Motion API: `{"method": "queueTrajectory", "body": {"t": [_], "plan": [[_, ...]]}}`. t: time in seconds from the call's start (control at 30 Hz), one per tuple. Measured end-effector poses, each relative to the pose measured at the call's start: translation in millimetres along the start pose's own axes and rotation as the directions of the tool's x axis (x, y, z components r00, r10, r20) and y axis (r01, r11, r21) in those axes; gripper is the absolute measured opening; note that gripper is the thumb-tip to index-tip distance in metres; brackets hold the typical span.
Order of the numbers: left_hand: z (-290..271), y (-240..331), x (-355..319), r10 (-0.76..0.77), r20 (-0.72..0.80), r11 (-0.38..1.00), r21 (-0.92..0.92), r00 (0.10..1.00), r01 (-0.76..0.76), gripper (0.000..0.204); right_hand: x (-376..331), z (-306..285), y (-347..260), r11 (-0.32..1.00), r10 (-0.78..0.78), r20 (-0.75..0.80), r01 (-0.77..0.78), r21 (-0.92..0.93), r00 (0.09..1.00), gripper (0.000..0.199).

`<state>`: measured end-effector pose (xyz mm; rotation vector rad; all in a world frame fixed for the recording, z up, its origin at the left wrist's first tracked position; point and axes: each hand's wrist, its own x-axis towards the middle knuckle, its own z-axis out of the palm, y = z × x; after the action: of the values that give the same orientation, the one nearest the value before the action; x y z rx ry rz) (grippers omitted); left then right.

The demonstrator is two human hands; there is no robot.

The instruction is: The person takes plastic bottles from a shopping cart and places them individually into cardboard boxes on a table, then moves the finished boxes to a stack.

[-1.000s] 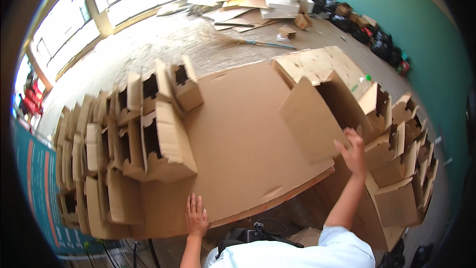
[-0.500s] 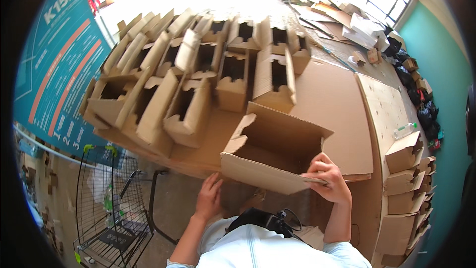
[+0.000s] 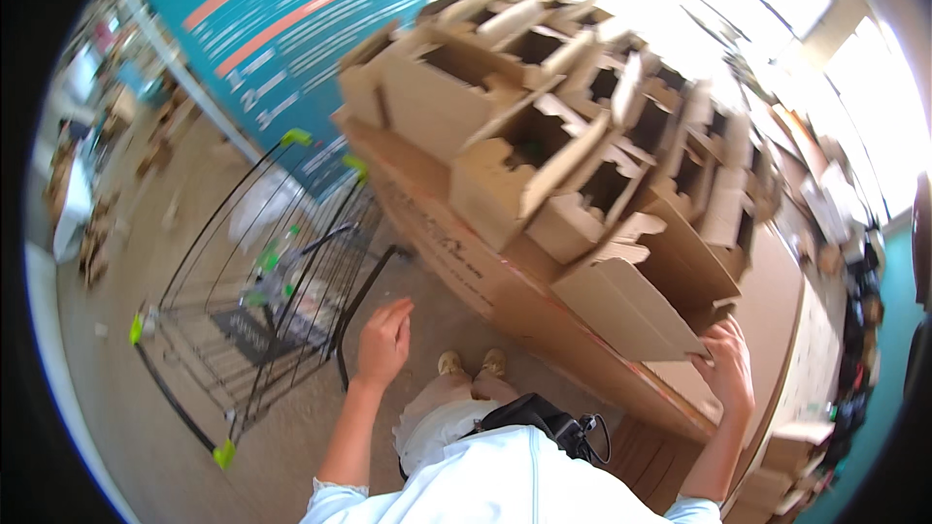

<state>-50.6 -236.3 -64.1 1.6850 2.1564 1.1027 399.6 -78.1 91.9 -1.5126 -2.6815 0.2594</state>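
My right hand (image 3: 730, 369) grips the near right corner of an open-topped cardboard box (image 3: 626, 309), its fingers bent over the wall's edge. The box rests tilted in view at the near edge of a large cardboard-covered stack (image 3: 524, 315). My left hand (image 3: 384, 342) hangs in the air left of the box, fingers stretched out and holding nothing. Beyond the held box stand rows of similar open boxes (image 3: 515, 175), close together, with dark insides; what they contain is hard to make out.
A wire shopping cart (image 3: 282, 301) with bottles and plastic stands at my left. Behind it rises a blue-green printed banner (image 3: 291, 49). More cardboard boxes (image 3: 791, 451) are piled at the right, near dark bags (image 3: 859, 330) along the wall.
My view has swung left, bringing the cart and banner closer to the middle. My left hand has moved away from the stack toward the cart. My right hand still holds the box.
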Motion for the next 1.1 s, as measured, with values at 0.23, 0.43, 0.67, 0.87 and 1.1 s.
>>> {"method": "queueTrajectory", "body": {"t": [0.23, 0.43, 0.67, 0.87, 1.1], "plan": [[-74.2, -43.1, -25.7, -0.268, -0.386, 0.943, 0.084, 0.883, 0.323, 0.017, 33.1, 9.9, -4.1, 0.992, -0.106, 0.183, 0.092, 0.083, 0.977, 0.012], [-136.3, -168.3, -46.5, -0.56, -0.462, 0.821, -0.196, 0.688, 0.536, 0.021, 39.3, 19.4, 20.5, 0.996, 0.027, 0.07, -0.021, -0.086, 0.997, 0.011], [-150.8, -415.1, -55.6, -0.832, -0.031, 0.519, 0.307, 0.553, 0.798, 0.026, 6.4, 53.2, 64.7, 0.95, 0.088, -0.07, -0.105, -0.295, 0.994, 0.023], [-99.9, -499.3, -30.4, -0.844, 0.014, 0.389, 0.706, 0.537, 0.592, 0.043, -22.6, 50.5, 79.1, 0.779, 0.549, 0.074, -0.478, -0.406, 0.832, 0.016], [-60.3, -573.7, -47.7, -0.774, 0.112, 0.409, 0.84, 0.624, 0.356, 0.044, 4.1, 46.2, -12.9, 0.654, 0.672, 0.02, -0.58, -0.485, 0.74, 0.02]]}}
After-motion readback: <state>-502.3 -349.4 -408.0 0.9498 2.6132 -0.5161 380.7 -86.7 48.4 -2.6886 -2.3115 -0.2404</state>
